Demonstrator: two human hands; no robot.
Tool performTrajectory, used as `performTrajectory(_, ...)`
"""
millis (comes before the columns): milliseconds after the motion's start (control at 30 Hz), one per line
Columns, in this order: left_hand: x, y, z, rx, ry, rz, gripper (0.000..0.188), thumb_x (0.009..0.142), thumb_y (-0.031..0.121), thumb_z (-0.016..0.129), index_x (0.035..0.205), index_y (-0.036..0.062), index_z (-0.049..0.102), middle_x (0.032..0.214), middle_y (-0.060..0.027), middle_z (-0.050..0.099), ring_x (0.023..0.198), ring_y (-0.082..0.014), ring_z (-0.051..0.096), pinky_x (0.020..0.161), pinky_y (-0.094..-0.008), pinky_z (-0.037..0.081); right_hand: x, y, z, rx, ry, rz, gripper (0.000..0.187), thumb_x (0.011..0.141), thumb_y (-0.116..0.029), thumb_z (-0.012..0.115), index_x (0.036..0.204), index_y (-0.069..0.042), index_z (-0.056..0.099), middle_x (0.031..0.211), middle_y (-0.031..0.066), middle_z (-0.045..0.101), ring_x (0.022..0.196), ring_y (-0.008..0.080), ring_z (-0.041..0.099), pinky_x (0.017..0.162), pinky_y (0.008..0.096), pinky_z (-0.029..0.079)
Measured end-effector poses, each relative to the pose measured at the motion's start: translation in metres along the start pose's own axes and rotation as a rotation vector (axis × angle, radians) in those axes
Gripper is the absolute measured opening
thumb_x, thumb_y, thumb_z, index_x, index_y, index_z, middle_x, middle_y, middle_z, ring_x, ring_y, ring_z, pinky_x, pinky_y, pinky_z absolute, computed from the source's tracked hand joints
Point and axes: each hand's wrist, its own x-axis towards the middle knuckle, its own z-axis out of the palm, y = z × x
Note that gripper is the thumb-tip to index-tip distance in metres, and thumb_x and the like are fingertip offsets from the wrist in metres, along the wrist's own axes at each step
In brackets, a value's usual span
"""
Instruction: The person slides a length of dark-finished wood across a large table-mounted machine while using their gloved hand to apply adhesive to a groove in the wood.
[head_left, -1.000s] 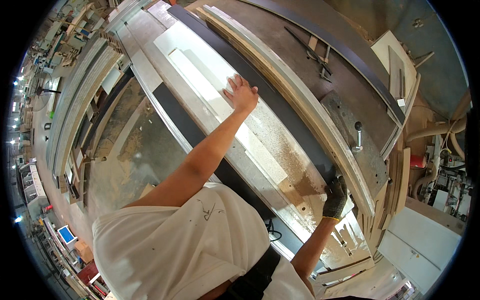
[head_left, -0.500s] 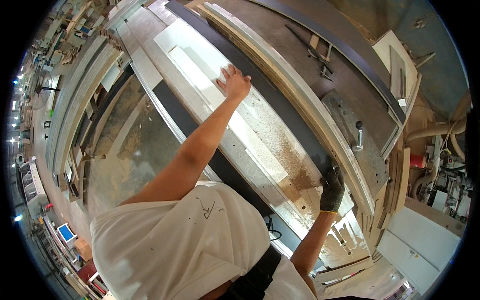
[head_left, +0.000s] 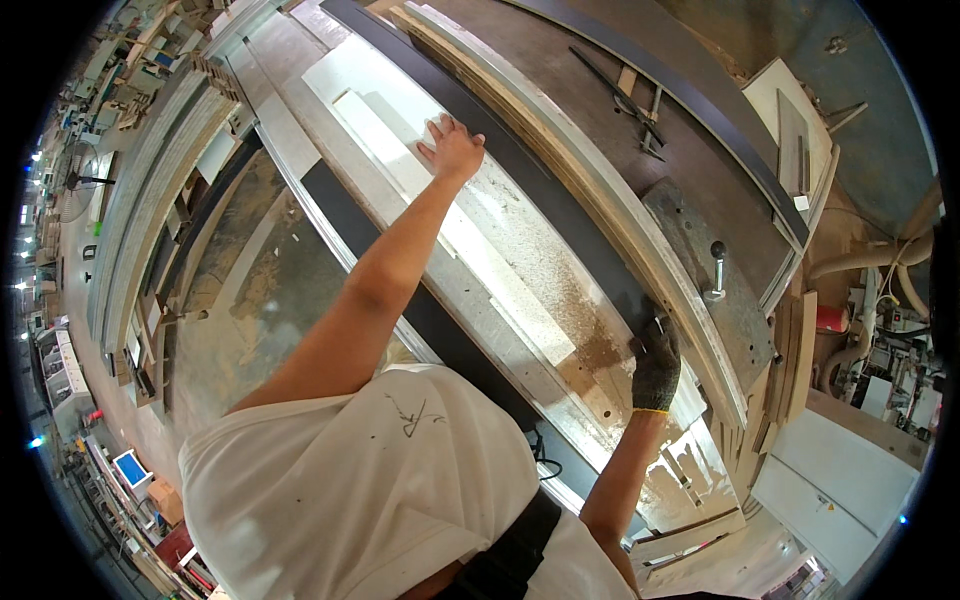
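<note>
A long dark grey board point(head_left: 545, 195) lies lengthwise along the machine table, against the side of a raised wooden fence point(head_left: 580, 195). My left hand point(head_left: 455, 150) is bare and open, fingers spread and resting at the board's near edge, over a white panel point(head_left: 365, 70). At the board's right end is my right hand point(head_left: 655, 375), in a dark knitted glove with a yellow cuff. Its fingers are bent around that end, though dark glove against dark board partly hides the grip. A narrow white strip point(head_left: 385, 140) lies on the panel side, nearer to my body.
Sawdust covers the table's worn surface point(head_left: 600, 375). Beyond the fence stand a metal plate with a lever handle point(head_left: 717, 265) and a black clamp-like tool point(head_left: 625, 100). Stacked long boards point(head_left: 150, 200) are at left; a white cabinet point(head_left: 835, 490) stands at lower right.
Both hands have shifted a little toward the upper left, the right one along the fence. The view has also moved slightly. The left hand stays open.
</note>
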Motion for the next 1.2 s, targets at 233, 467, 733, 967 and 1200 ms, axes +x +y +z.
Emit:
performTrajectory(233, 0.009, 0.001, -0.017, 0.012, -0.039, -0.009, 0.07, 0.098, 0.041, 0.056, 0.152, -0.0011, 0.041, 0.166, -0.0177, 0.022, 0.154, -0.0438, 0.009, 0.118, -0.072, 0.01, 0.01, 0.009, 0.004, -0.215, -0.015, -0.104, 0.039, 0.102, -0.007, 0.056, 0.14, -0.005, 0.058, 0.151, 0.008, 0.05, 0.128, 0.0221, 0.059, 0.09, 0.0326, 0.057)
performTrajectory(467, 0.031, -0.017, -0.006, 0.048, 0.003, 0.009, 0.067, 0.098, 0.044, 0.056, 0.149, 0.0012, 0.045, 0.165, -0.0176, 0.023, 0.153, -0.0458, 0.013, 0.115, -0.0755, 0.015, 0.015, 0.006, 0.019, 0.17, -0.003, 0.086, 0.047, 0.102, -0.019, 0.058, 0.147, -0.006, 0.05, 0.146, 0.0094, 0.056, 0.128, 0.0229, 0.059, 0.096, 0.0409, 0.052)
performTrajectory(733, 0.054, -0.03, -0.003, 0.043, 0.02, 0.011, 0.059, 0.098, 0.045, 0.056, 0.141, 0.0048, 0.056, 0.164, -0.0177, 0.024, 0.153, -0.0474, 0.013, 0.113, -0.0772, 0.015, 0.023, 0.014, 0.027, 0.325, -0.029, 0.084, 0.045, 0.101, -0.013, 0.057, 0.145, -0.004, 0.051, 0.143, 0.0113, 0.058, 0.124, 0.0229, 0.061, 0.095, 0.0407, 0.055)
performTrajectory(967, 0.065, -0.029, -0.021, 0.069, -0.073, -0.025, 0.072, 0.099, 0.044, 0.054, 0.153, -0.0007, 0.038, 0.167, -0.0162, 0.021, 0.154, -0.044, 0.011, 0.118, -0.0717, 0.014, 0.027, 0.008, 0.043, -0.106, -0.044, -0.047, 0.051, 0.093, 0.002, 0.064, 0.143, -0.002, 0.053, 0.138, 0.0134, 0.06, 0.124, 0.0232, 0.061, 0.1, 0.0386, 0.054)
performTrajectory(1200, 0.074, -0.03, -0.028, 0.065, -0.071, -0.008, 0.07, 0.099, 0.044, 0.054, 0.153, 0.001, 0.04, 0.166, -0.0161, 0.022, 0.154, -0.0448, 0.011, 0.117, -0.0722, 0.015, 0.029, -0.003, 0.061, -0.319, -0.051, -0.161, 0.054, 0.084, 0.006, 0.073, 0.136, -0.001, 0.06, 0.139, 0.0148, 0.06, 0.12, 0.0206, 0.063, 0.098, 0.0328, 0.055)
